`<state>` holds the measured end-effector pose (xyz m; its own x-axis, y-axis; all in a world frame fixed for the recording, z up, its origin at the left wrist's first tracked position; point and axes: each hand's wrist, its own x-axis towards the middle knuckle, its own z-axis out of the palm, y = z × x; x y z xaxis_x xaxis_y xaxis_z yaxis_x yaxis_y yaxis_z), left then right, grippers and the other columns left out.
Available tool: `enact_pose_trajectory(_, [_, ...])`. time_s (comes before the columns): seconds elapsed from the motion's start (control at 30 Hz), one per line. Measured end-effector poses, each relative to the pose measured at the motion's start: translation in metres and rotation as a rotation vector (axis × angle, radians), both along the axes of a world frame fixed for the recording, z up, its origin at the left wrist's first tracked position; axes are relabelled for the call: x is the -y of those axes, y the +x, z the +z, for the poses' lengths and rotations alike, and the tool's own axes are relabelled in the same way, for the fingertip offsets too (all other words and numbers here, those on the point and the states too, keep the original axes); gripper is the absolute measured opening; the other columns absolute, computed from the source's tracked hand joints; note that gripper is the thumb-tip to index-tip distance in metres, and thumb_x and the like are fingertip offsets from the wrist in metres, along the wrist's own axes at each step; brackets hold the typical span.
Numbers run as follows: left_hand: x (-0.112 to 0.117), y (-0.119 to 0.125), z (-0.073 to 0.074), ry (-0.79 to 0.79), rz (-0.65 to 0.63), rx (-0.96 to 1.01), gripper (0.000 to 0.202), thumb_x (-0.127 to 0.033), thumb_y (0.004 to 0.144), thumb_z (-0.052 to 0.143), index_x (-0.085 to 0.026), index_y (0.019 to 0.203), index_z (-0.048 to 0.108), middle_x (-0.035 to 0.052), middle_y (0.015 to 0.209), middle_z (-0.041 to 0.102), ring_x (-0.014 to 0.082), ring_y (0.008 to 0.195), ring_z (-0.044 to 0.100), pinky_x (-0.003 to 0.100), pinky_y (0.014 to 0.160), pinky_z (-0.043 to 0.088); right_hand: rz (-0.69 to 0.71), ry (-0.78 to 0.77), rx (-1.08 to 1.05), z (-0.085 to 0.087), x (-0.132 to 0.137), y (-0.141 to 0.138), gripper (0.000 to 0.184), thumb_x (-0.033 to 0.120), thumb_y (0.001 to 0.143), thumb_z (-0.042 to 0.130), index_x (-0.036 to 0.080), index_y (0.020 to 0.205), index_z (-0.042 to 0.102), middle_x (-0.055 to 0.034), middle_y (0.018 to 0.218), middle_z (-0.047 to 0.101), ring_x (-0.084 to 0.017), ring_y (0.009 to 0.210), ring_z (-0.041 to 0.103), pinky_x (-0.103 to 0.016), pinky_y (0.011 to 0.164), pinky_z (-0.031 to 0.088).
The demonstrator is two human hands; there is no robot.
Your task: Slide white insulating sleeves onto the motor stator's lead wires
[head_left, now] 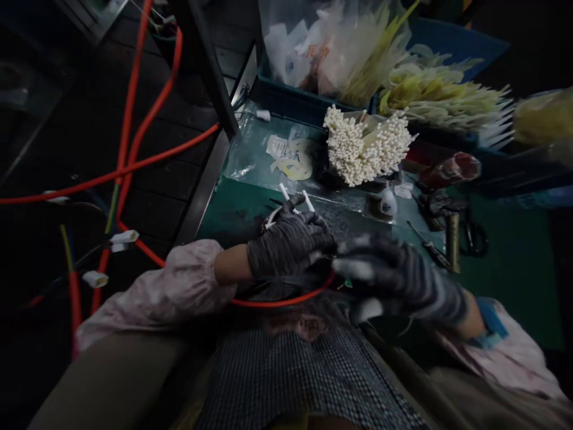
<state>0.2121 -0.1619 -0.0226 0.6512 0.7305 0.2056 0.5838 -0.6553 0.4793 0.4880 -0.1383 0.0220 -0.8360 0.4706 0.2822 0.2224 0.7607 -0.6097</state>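
My left hand (pixel 290 242), in a dark striped glove, is closed above the near edge of the green work surface (pixel 219 209). Its fingers hide whatever they grip. Two white tubes (pixel 308 201) poke out beyond its knuckles; I cannot tell whether it holds them. An orange cable (pixel 282 303) curves under my left hand and rises toward the gap between both hands. My right hand (pixel 398 278), gloved and smeared by motion, is just to the right of the cable's upper end. A small green piece (pixel 348 283) shows beside its fingers.
Orange cables with white connectors (pixel 124 237) hang at left beside a dark metal post (pixel 206 65). A bundle of white-tipped pieces (pixel 367 146) lies ahead. Behind it, blue bins (pixel 295 103) hold bags and yellowish strips. Right: a small bottle (pixel 387 202), a screwdriver (pixel 430 246), scissors (pixel 473 236).
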Motion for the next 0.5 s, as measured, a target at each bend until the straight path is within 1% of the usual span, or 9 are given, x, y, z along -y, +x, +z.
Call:
enact_pose_trajectory(0.07, [-0.008,0.0,0.002,-0.065,-0.019,0.0,0.021,-0.032,0.106,0.065,-0.028,0.12,0.08,0.0037,0.116,0.084,0.0275,0.112,0.078,0.06,0.131,0.041,0.1,0.094,0.013,-0.006,0.01,-0.002,0.028,0.039,0.116,0.058,0.029,0.135,0.077,-0.0092,0.125,0.083,-0.024,0.11,0.082,-0.04,0.094,0.073])
enact_pose_trajectory(0.1, [-0.01,0.0,0.002,-0.095,-0.012,0.011,0.023,-0.034,0.106,0.067,-0.027,0.124,0.079,0.0042,0.111,0.084,0.027,0.11,0.078,0.059,0.131,0.041,0.117,0.099,-0.002,-0.011,0.014,-0.003,0.028,0.028,0.116,0.056,0.028,0.136,0.076,-0.0098,0.125,0.083,-0.023,0.112,0.082,-0.039,0.095,0.072])
enact_pose_trajectory(0.13, [-0.011,0.0,0.002,-0.121,0.005,0.035,0.026,-0.035,0.106,0.067,-0.026,0.128,0.077,0.0044,0.109,0.084,0.0263,0.109,0.078,0.057,0.131,0.04,0.097,0.069,-0.018,-0.015,0.015,-0.004,0.029,0.023,0.115,0.056,0.027,0.137,0.075,-0.01,0.127,0.083,-0.023,0.115,0.082,-0.037,0.097,0.072])
enact_pose_trajectory(0.23, [-0.012,-0.001,0.0,-0.21,0.035,0.112,0.025,-0.036,0.109,0.064,-0.024,0.128,0.076,0.0034,0.108,0.085,0.0237,0.107,0.078,0.054,0.133,0.038,0.053,-0.146,-0.088,-0.022,0.016,-0.009,0.031,0.025,0.112,0.066,0.026,0.143,0.073,-0.0101,0.13,0.082,-0.021,0.113,0.083,-0.033,0.092,0.072])
enact_pose_trajectory(0.3, [-0.009,-0.002,-0.001,-0.25,0.02,0.141,0.022,-0.037,0.11,0.062,-0.025,0.123,0.076,0.002,0.11,0.085,0.0233,0.106,0.079,0.053,0.134,0.036,0.022,-0.257,-0.125,-0.022,0.015,-0.012,0.027,0.027,0.113,0.065,0.026,0.138,0.075,-0.0072,0.121,0.084,-0.018,0.103,0.084,-0.029,0.086,0.072])
enact_pose_trajectory(0.33, [-0.007,-0.003,0.0,-0.238,0.026,0.156,0.024,-0.038,0.111,0.06,-0.025,0.124,0.075,0.0021,0.111,0.085,0.0237,0.107,0.079,0.054,0.135,0.036,0.011,-0.275,-0.14,-0.022,0.016,-0.014,0.024,0.028,0.114,0.064,0.027,0.134,0.077,-0.0066,0.117,0.084,-0.018,0.099,0.085,-0.03,0.084,0.072])
enact_pose_trajectory(0.37, [-0.004,-0.003,0.0,-0.203,0.052,0.172,0.029,-0.04,0.113,0.056,-0.024,0.129,0.073,0.0032,0.112,0.085,0.0244,0.109,0.079,0.055,0.135,0.036,-0.009,-0.269,-0.149,-0.021,0.018,-0.014,0.022,0.029,0.113,0.066,0.027,0.13,0.079,-0.0067,0.115,0.085,-0.019,0.097,0.085,-0.031,0.084,0.073])
enact_pose_trajectory(0.43, [0.005,-0.004,0.002,-0.059,0.126,0.202,0.04,-0.045,0.117,0.045,-0.02,0.141,0.067,0.007,0.116,0.085,0.0261,0.113,0.079,0.058,0.134,0.038,-0.083,-0.217,-0.156,-0.022,0.024,-0.013,0.019,0.031,0.109,0.072,0.029,0.127,0.08,-0.0073,0.117,0.085,-0.022,0.102,0.085,-0.034,0.086,0.074])
enact_pose_trajectory(0.5, [0.018,-0.004,0.003,0.099,0.157,0.188,0.053,-0.057,0.116,0.044,-0.016,0.143,0.065,0.0118,0.121,0.084,0.0296,0.116,0.079,0.063,0.133,0.04,-0.176,-0.163,-0.157,-0.026,0.033,-0.01,0.027,0.031,0.105,0.078,0.031,0.132,0.077,-0.007,0.121,0.085,-0.026,0.11,0.084,-0.04,0.09,0.074])
